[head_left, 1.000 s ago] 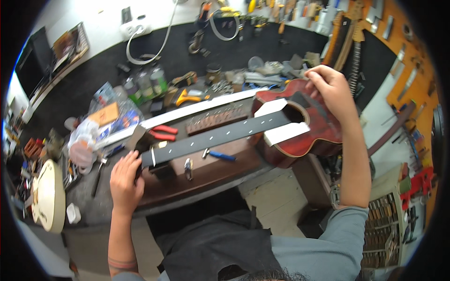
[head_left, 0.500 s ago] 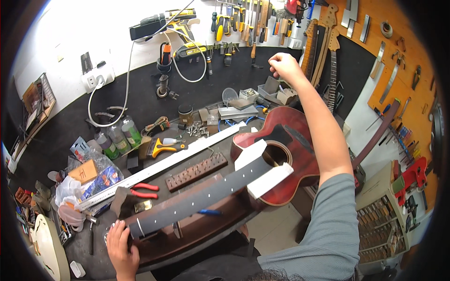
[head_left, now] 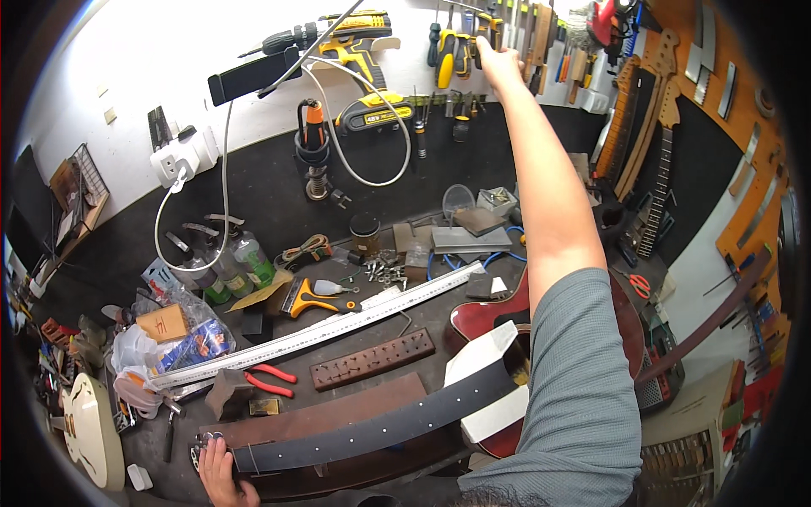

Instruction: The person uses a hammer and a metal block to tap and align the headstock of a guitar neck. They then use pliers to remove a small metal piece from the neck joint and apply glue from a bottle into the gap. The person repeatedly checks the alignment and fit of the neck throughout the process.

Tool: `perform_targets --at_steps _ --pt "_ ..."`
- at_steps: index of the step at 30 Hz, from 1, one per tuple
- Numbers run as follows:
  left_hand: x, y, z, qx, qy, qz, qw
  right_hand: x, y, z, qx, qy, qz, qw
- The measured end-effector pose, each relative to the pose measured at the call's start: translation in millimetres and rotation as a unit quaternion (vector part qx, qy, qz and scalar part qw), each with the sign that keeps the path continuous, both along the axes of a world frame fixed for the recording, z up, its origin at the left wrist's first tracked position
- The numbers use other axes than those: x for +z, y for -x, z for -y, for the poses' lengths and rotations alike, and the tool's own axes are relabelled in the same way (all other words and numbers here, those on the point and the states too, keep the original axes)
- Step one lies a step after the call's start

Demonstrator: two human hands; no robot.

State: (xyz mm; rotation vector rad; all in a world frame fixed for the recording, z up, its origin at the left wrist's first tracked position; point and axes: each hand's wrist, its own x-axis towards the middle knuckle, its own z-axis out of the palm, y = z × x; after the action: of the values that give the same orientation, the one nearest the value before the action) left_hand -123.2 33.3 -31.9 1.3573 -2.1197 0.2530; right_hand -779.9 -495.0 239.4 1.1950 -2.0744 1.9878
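My left hand [head_left: 221, 473] lies wrapped over the guitar headstock [head_left: 204, 439] at the lower left. The dark fretboard [head_left: 355, 439] runs right to the red guitar body [head_left: 473, 314], where white protective pieces [head_left: 469, 359] flank it and my right arm hides much of the body. My right hand [head_left: 503, 63] is raised to the hanging screwdrivers [head_left: 465, 55] on the wall, its fingers closed at a tool that I cannot make out.
A long metal ruler [head_left: 329, 331], a brown pegged block [head_left: 372, 359], red pliers [head_left: 270, 380] and several bottles [head_left: 249, 262] lie around the bench [head_left: 169, 448]. A drill [head_left: 355, 63] hangs overhead. Guitar necks [head_left: 655, 152] stand at the right; a cream guitar [head_left: 93, 422] is at far left.
My right hand has moved from the guitar body up to the wall tool rack. My left hand has stayed at the headstock. The view has shifted upward, showing more of the wall.
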Motion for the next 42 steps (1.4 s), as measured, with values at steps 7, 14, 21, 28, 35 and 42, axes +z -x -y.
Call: perform_targets --at_steps 7,14,21,28,35,42 --pt "6.2 7.1 -1.4 0.019 -0.006 0.003 1.0 10.1 -7.2 21.2 0.041 0.052 -0.011 0.998" --pt "-3.7 1.4 -19.4 0.084 -0.019 0.006 0.996 17.6 -13.7 24.9 0.153 0.048 -0.012 0.987" --pt "-12.0 4.5 -10.0 0.076 -0.029 -0.007 0.997 15.2 19.2 14.8 0.041 0.073 -0.008 0.996" --pt "5.1 -9.4 -27.3 0.07 -0.068 0.007 0.995 15.3 10.3 -56.6 -0.054 0.103 -0.101 0.988" --pt "26.6 -20.9 -20.2 -0.045 0.005 -0.194 0.98 24.7 -17.7 -267.4 0.231 0.046 -0.167 0.957" --pt "61.3 45.9 -64.0 -0.304 -0.305 -0.467 0.773 -116.8 -244.3 -539.3 0.514 -0.163 -0.306 0.784"
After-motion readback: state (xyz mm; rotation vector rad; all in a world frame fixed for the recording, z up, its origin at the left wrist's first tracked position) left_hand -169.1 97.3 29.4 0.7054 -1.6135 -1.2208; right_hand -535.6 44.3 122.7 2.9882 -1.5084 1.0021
